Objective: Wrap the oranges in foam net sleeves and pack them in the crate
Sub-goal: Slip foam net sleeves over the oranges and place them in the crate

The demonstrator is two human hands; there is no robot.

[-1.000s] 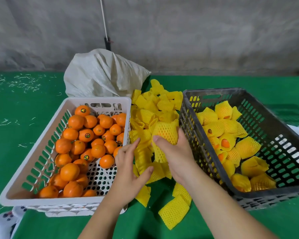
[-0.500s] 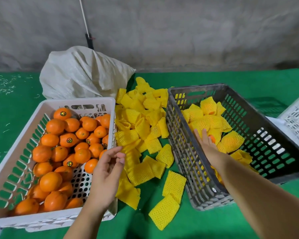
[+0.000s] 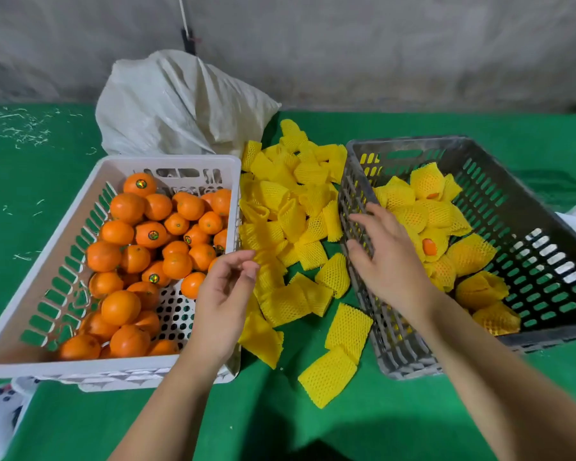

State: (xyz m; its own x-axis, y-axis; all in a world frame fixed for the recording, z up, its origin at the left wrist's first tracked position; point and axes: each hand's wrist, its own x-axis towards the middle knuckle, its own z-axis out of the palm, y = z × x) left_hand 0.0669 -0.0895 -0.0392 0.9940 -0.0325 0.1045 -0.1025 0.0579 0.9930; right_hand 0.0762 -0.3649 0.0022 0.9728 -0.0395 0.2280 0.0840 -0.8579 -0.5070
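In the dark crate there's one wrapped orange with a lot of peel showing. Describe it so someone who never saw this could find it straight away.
Start at the dark grey crate on the right of the green table. Among its yellow-sleeved fruit, look just beyond the right hand, near the crate's left wall. That wrapped orange shows a big orange patch through its sleeve's open end, facing the hand; most neighbours are almost fully covered.

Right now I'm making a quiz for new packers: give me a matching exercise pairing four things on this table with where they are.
Things:
1. bare oranges
2. wrapped oranges
3. empty foam sleeves
4. white sack

Places:
A. behind the white crate
B. in the dark crate
C. in the white crate
D. loose on the green cloth, between the crates

Pairs: 1-C, 2-B, 3-D, 4-A
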